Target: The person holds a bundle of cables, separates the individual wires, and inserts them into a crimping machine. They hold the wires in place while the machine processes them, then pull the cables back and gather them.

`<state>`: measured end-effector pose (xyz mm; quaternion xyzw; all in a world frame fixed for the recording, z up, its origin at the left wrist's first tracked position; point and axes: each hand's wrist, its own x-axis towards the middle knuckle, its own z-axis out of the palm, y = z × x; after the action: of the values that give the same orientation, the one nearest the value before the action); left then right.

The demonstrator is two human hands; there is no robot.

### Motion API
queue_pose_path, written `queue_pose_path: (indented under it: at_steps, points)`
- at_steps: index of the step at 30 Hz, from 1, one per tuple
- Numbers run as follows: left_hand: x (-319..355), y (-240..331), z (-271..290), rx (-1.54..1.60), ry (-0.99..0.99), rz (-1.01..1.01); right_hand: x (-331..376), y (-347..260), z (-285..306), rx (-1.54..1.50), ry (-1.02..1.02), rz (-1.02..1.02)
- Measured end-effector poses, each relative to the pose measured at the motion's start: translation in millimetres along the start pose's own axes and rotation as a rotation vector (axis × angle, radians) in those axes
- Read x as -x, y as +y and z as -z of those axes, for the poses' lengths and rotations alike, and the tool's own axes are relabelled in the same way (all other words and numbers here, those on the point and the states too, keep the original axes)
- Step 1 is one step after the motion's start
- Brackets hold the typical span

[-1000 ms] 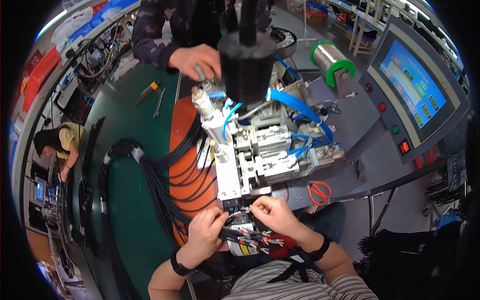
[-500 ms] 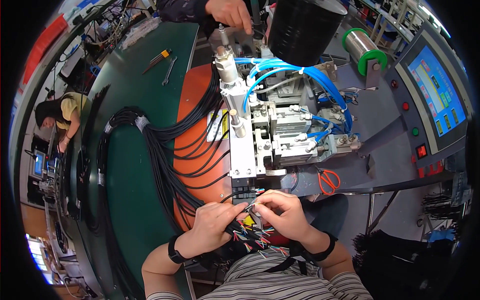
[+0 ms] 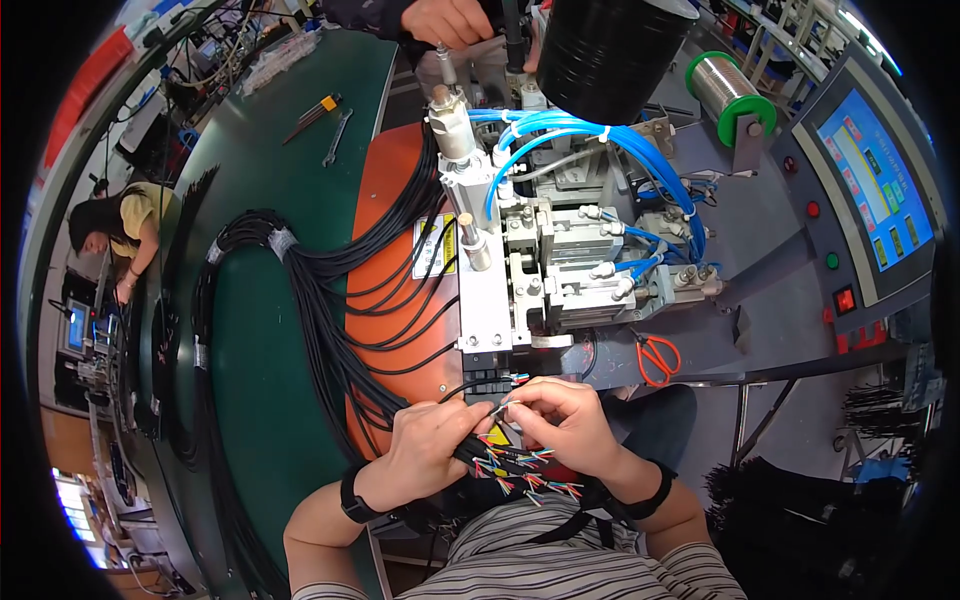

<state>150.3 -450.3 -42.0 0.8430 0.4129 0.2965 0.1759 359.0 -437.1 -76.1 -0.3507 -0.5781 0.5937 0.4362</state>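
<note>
My left hand (image 3: 432, 440) is closed on a black cable close to its stripped end. Opposite it, my right hand (image 3: 562, 422) pinches the thin wires coming out of that end. The fingertips of both hands almost meet just in front of the machine (image 3: 485, 310). Below them hangs a bundle of black cables (image 3: 485, 455) whose ends fan out in red, blue, green and white wires. One cable end with coloured wires (image 3: 517, 379) sits in the black fixture at the machine's front. From the left, more black cables (image 3: 325, 330) run over an orange plate.
Red-handled scissors (image 3: 657, 360) lie right of the machine. A screen panel (image 3: 872, 185) and a solder wire spool (image 3: 730, 97) stand at the right. A wrench (image 3: 338, 138) and a screwdriver (image 3: 312, 117) rest on the green table (image 3: 270, 330). Another person's hand (image 3: 447, 22) is behind the machine.
My hands stay at nearly the same place, with small finger movements at the wire ends. The hanging wire ends have shifted slightly. The other person's hand has moved a little left.
</note>
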Motion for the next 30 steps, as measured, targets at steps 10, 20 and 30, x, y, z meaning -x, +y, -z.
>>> queue_pose_path:
  at_steps: [10,20,30]
  points:
    - [1,2,11,-0.235,-0.207,-0.099,-9,-4,9,0.148,-0.035,0.019]
    - [-10,17,9,-0.232,-0.238,0.002,-1,-11,24,0.256,-0.013,0.059]
    - [-28,-3,-9,-0.331,-0.148,0.054,-19,26,52,0.332,0.149,0.041]
